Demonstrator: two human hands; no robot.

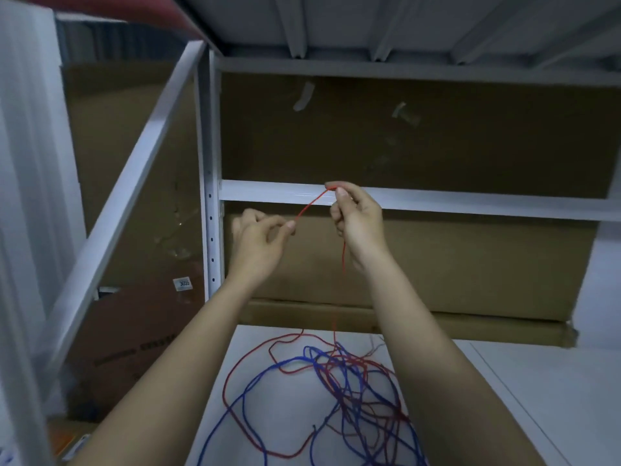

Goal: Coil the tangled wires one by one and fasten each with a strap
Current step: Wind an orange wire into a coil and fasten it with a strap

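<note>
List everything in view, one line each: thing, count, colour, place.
red wire: one, red, raised end held between both hands, rest tangled on the shelf
blue wire: at least one, blue, tangled with the red on the shelf
shelf: one, white, below the hands
shelf rack: one, white metal, around and behind
cardboard boxes: several, brown, behind and left of the rack
left hand: pinches the red wire
right hand: pinches the red wire higher up

Red wire (311, 205) (taut), blue wire (255, 381) tangled
</note>
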